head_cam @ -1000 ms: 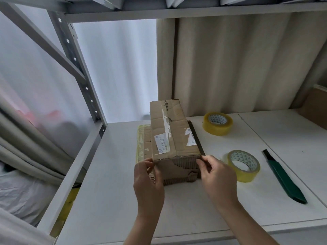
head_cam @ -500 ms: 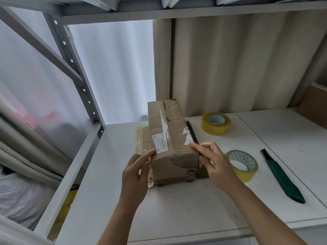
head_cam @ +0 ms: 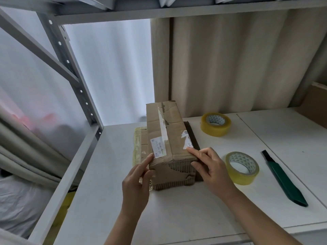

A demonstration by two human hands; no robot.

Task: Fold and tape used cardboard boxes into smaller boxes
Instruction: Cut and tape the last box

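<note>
At centre frame the cardboard box (head_cam: 169, 138) stands on the white table (head_cam: 177, 209), its torn near end facing the camera and old tape and labels across its top. A second ago both hands were clamped round that near end, fingers curled at its two lower corners; now they have loosened and risen to the top edge. The left hand (head_cam: 137, 183) lies flat against the box's left side, its fingers straight and touching the upper left corner, gripping nothing. The right hand (head_cam: 210, 168) rests at the upper right corner, forefinger stretched along the top edge near a white label, thumb against the end face, the other fingers loosely bent; it presses rather than holds. This looks like squaring up and smoothing the folded end after closing it, so taping probably comes next. A yellow tape roll (head_cam: 242, 167) lies just right of the right hand, a second roll (head_cam: 215, 123) sits further back, and a green cutter (head_cam: 284, 181) lies at the right.
</note>
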